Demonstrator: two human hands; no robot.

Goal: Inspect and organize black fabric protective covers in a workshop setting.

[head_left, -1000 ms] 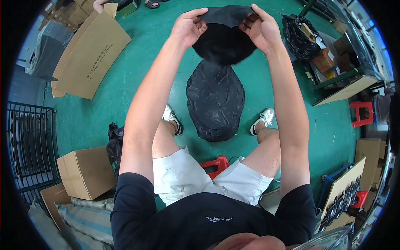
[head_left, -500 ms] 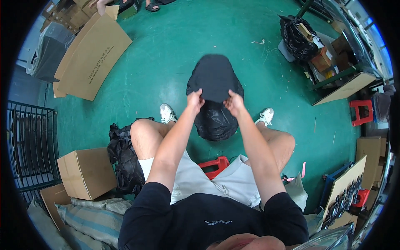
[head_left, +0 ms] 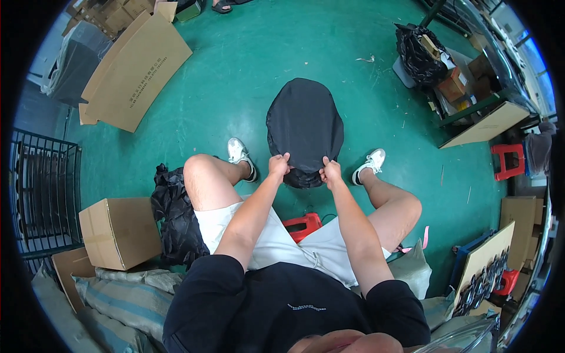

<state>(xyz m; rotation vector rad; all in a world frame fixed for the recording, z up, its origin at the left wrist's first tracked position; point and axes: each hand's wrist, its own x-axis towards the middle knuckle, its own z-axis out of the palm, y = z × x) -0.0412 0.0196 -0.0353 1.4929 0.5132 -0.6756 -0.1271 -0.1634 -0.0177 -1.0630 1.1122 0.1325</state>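
Black barred rack (head_left: 47, 197), upright at far left. Grey woven sacks (head_left: 126, 297) with blue stripes, heaped at lower left. Brown cardboard box (head_left: 120, 232), taped, just above the sacks. Large cardboard carton (head_left: 150, 70), printed on one face, tilted at upper left. Crumpled black plastic sheeting (head_left: 176, 220), spread beside the left knee. White left shoe (head_left: 238, 150), flat on the green floor (head_left: 235, 82).

Left hand (head_left: 279, 166): grip clamped on the near edge of the cloth, toward its left end, thumb uppermost. Black fabric cover (head_left: 305, 120), one, oval, laid over a wrinkled black bundle (head_left: 304, 180) on the floor between the feet; near end of the bundle exposed below the cover's edge. Red plastic stool (head_left: 307, 226), partly visible between the thighs. Right hand (head_left: 331, 172): grip clamped on the same near edge, toward its right end, well apart from the left.

White right shoe (head_left: 371, 165), flat on the floor. Pale sack (head_left: 414, 273), beyond the right thigh. Black plastic bag (head_left: 415, 56), bunched, at upper right. Second red stool (head_left: 508, 162), at far right.
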